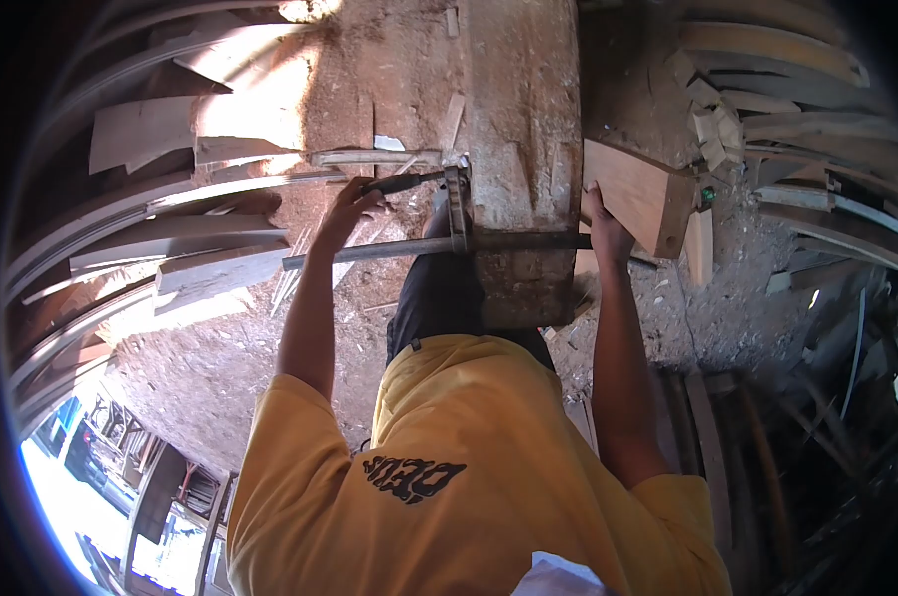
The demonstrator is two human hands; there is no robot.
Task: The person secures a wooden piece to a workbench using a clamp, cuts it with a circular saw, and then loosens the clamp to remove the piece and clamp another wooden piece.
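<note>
A bar clamp (pixel 389 248) lies across the thick wooden beam (pixel 523 89) in front of me, its long metal bar reaching out to the left. Its upright jaw (pixel 457 211) stands at the beam's left side, with a dark screw handle (pixel 405 183) pointing left. My left hand (pixel 347 211) is closed on the end of that handle. On the beam's far side, my right hand (pixel 610 236) grips the near edge of a reddish-brown wooden board (pixel 639 194), which is tilted beside the beam. Some of the right fingers are hidden behind the board.
Stacked boards (pixel 220 273) line the left side. Small wood offcuts (pixel 712 124) are piled beyond the board at the right, near more long planks (pixel 806 129). Shavings and scraps litter the dirt floor (pixel 210 382). My legs are close against the beam.
</note>
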